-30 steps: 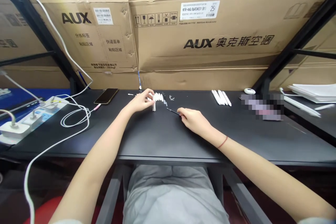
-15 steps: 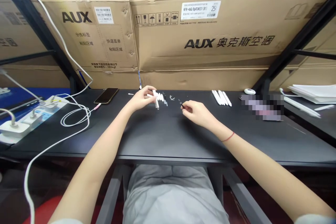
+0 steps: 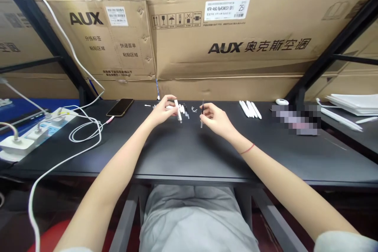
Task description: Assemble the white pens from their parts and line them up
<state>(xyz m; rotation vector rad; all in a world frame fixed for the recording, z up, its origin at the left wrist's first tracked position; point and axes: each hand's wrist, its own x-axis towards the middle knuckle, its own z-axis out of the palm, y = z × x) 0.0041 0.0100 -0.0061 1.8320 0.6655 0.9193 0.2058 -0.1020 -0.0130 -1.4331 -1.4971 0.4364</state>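
Observation:
My left hand [image 3: 162, 112] pinches a short white pen barrel [image 3: 178, 110], tilted, just above the black table [image 3: 183, 153]. My right hand [image 3: 215, 118] grips a thin dark pen refill [image 3: 202, 113], held nearly upright a little to the right of the barrel. The two parts are apart. Behind the hands lie several small white and dark pen parts [image 3: 185, 109] on the table.
A row of white pens [image 3: 249, 109] lies to the right. A black phone [image 3: 119, 107] rests at the left, with a white cable [image 3: 84, 132] and power strip [image 3: 38, 130] beyond. Cardboard boxes [image 3: 224, 35] wall the back. A white paper stack [image 3: 352, 103] sits far right.
My left hand lifted the white barrel off the table and tilted it. My right hand raised the dark refill from lying flat to nearly upright and moved towards the barrel.

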